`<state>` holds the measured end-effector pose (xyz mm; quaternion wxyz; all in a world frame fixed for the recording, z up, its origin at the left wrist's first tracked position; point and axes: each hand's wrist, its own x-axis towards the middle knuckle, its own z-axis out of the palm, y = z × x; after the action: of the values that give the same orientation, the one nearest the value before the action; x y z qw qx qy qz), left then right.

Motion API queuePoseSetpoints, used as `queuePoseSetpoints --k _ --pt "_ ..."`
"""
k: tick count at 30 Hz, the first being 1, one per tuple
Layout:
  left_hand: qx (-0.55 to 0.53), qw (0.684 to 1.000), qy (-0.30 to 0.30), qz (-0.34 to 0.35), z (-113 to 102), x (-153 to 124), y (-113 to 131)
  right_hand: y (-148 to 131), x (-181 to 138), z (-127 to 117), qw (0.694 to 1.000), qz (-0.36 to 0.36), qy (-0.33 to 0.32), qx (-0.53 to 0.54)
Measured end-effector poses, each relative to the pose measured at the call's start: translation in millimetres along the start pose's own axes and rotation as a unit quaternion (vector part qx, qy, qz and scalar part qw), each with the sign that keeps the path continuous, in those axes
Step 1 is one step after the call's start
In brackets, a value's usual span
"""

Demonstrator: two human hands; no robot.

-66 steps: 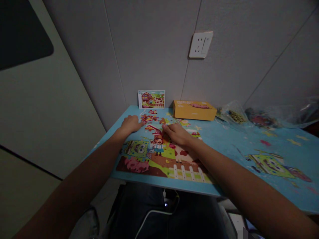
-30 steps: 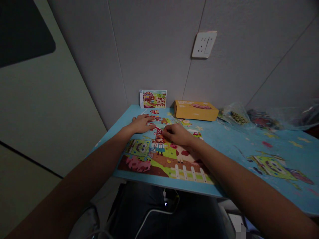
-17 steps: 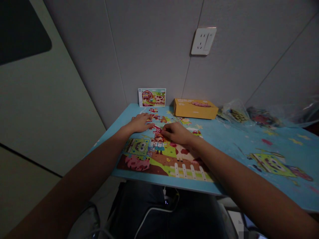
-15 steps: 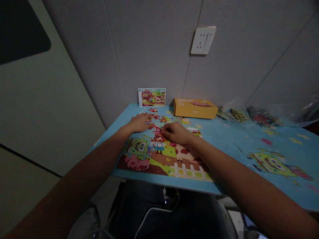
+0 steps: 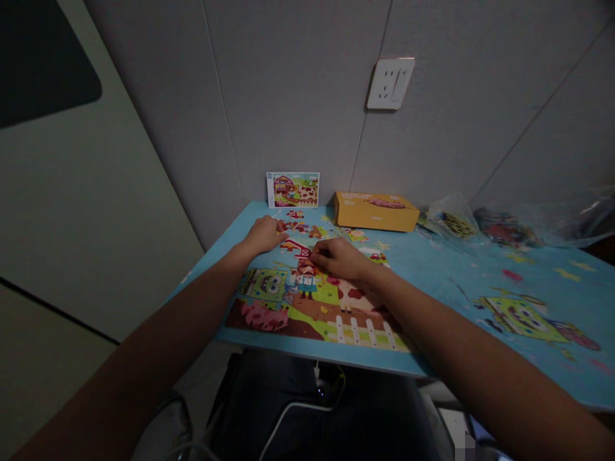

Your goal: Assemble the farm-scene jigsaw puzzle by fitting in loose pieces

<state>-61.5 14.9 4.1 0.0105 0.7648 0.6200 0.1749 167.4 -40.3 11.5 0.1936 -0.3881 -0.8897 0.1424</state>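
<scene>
A farm jigsaw puzzle (image 5: pixel 312 310) lies partly assembled at the near edge of the blue table, showing a farmer, a pig, a cow and a white fence. Beyond its upper left side, my left hand (image 5: pixel 264 234) is closed on a puzzle piece at the end of a row of loose puzzle pieces (image 5: pixel 300 227); the fingers mostly cover it. Over the puzzle's top edge, my right hand (image 5: pixel 340 257) has its fingers pinched beside the red barn-roof pieces (image 5: pixel 303 251). Whatever sits between those fingertips is hidden.
A reference picture card (image 5: pixel 294 190) leans on the wall. Right of it stands a yellow box (image 5: pixel 377 211), then clear plastic bags (image 5: pixel 459 223) with pieces inside. Cartoon figures decorate the table (image 5: pixel 432 275). A white cable (image 5: pixel 293 404) hangs over my lap.
My left hand has drawn a little to the left, and its spread fingers have curled in, uncovering more of the red roof pieces. My right hand stays almost where it was.
</scene>
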Motion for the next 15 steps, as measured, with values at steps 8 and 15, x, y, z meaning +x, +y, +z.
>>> queuePoseSetpoints --k 8,15 --pt "0.008 1.0 -0.001 0.007 -0.2 -7.4 7.9 -0.6 -0.4 -0.3 1.0 -0.001 0.0 0.001" --pt "0.076 0.994 -0.016 -0.071 -3.2 -8.0 2.6 2.3 0.4 1.2 1.0 0.002 0.0 0.0"
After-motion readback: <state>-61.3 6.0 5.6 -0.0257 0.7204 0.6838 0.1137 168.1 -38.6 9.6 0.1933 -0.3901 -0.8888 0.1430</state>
